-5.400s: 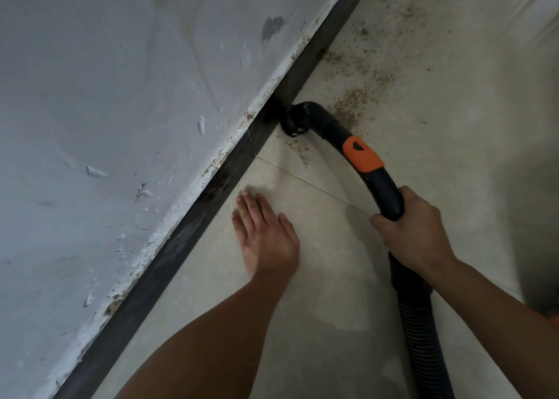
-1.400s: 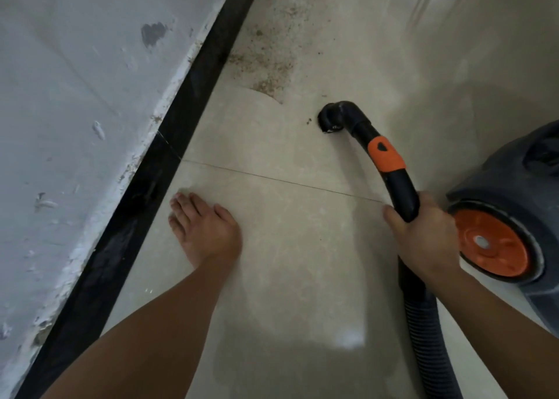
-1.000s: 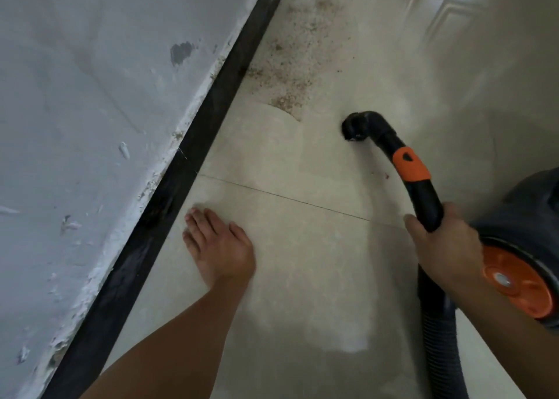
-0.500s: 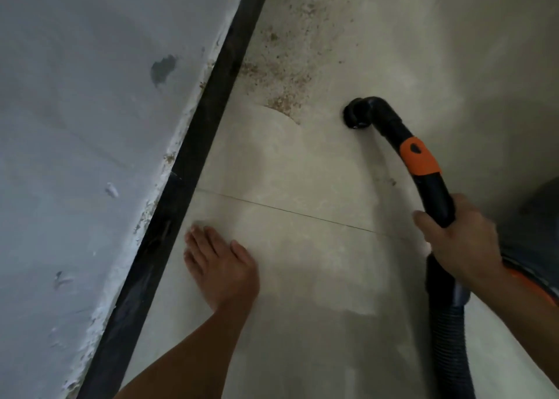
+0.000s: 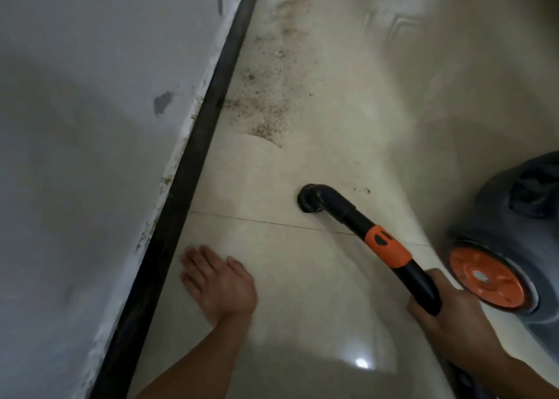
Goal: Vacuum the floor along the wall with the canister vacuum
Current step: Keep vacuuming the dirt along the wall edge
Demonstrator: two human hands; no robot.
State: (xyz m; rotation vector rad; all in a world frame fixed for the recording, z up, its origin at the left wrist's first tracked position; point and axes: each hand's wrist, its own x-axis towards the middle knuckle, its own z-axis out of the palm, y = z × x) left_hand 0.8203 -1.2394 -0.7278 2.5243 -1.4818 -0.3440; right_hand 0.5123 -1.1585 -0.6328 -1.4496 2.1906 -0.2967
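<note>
Since the picture of half a second ago, the black curved plastic vacuum tube has been drawn back toward the person, so that its round open mouth is now set down on the glossy beige floor tiles just beyond the thin grout line, well apart from the patch of brown gritty dirt that is spread along the foot of the wall farther off. More of the grey canister vacuum body has come into view at the right edge, with its orange round wheel seen just beside the right hand. The tube is gripped by that hand below the orange collar, the fingers being curled round the black shaft, and the collar is left uncovered. The left hand is kept flat on the tile, palm down, with its fingers straight and held close together, pointed toward the black skirting strip; the fingertips are near the strip, but whether it is touched cannot be told, as the hand is blurred. The strip is run diagonally between the floor and the pale grey wall, whose lower edge is chipped and stained. The tube's mouth is placed between the skirting strip and the canister, away from the wall rather than against it. A bright spot of reflected light is seen on the tile near the bottom.
</note>
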